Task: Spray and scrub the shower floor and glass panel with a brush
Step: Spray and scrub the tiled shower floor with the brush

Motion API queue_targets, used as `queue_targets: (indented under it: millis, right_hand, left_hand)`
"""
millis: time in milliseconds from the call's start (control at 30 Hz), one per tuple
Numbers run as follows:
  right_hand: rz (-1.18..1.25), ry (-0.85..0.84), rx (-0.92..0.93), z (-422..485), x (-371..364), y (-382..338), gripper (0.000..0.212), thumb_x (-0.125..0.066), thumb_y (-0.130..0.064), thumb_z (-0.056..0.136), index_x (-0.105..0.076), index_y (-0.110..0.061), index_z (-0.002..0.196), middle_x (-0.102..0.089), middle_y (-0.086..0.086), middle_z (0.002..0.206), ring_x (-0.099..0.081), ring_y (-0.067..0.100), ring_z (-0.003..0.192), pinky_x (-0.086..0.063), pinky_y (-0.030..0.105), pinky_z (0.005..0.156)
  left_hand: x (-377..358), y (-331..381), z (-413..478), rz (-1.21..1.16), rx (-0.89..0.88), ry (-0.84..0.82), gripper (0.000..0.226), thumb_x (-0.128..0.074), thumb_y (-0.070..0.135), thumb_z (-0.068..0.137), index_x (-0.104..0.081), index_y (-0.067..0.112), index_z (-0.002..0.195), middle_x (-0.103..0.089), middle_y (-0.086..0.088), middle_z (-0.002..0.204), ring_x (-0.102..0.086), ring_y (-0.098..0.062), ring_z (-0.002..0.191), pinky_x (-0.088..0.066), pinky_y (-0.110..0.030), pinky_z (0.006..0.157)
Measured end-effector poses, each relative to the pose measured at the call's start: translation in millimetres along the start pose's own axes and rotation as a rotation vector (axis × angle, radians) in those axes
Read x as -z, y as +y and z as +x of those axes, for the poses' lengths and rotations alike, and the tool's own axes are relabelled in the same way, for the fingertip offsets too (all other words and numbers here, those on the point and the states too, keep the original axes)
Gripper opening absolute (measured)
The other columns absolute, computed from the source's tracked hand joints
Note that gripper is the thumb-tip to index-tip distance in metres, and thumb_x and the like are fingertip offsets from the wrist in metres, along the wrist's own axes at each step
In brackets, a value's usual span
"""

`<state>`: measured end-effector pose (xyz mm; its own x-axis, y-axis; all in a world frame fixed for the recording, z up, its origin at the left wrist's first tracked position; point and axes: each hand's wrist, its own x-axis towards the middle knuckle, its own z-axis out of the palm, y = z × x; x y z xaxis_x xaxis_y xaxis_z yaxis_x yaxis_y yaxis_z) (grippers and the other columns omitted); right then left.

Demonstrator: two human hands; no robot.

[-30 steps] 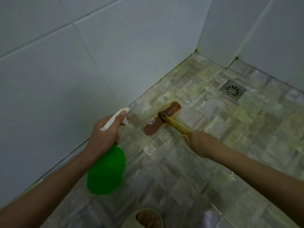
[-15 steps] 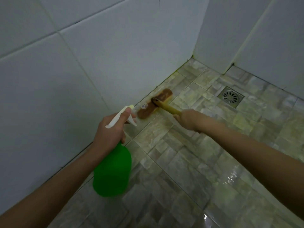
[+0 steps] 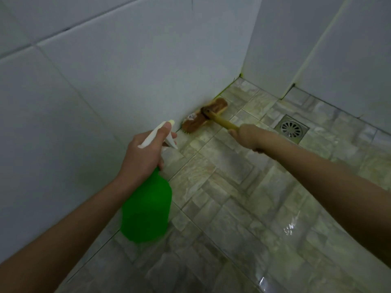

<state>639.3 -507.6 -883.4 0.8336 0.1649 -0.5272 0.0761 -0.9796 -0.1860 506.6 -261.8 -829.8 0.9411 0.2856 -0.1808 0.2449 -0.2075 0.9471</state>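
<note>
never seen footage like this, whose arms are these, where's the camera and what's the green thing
There is no machine here. These are a person's two bare arms, filmed by one wide-angle camera worn on their head, looking forward and down. The left hand grips a green spray bottle by its white trigger top. The right hand holds the yellow handle of a scrub brush, whose brown head sits right at the foot of the white tiled wall. The floor is stone-patterned tile and looks wet, with a metal drain further right.
</note>
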Motion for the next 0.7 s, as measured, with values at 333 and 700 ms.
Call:
queue_targets:
  millis: [333, 700]
  right_hand:
    - [-0.053, -0.065, -0.082, -16, 24, 38, 0.052, -0.026, -0.052, 0.100, -0.048, -0.010, 0.078, -0.056, 0.008, 0.069, -0.052, 0.022, 0.048, -0.046, 0.030, 0.050]
    - [0.010, -0.214, -0.267, -24, 46, 76, 0.048, -0.031, -0.054, 0.098, -0.046, -0.010, 0.088, -0.050, 0.008, 0.064, -0.040, 0.018, 0.042, -0.037, 0.024, 0.045]
  left_hand:
    - [-24, 12, 18, -0.034, 0.001, -0.034, 0.042, -0.054, 0.070, 0.082, -0.078, 0.035, 0.080, -0.079, 0.007, 0.092, -0.049, -0.019, 0.039, -0.041, -0.025, 0.048]
    - [-36, 11, 23, -0.039, 0.014, -0.067, 0.038, -0.055, 0.063, 0.090, -0.080, 0.034, 0.091, -0.079, 0.007, 0.100, -0.054, -0.034, 0.050, -0.042, -0.022, 0.049]
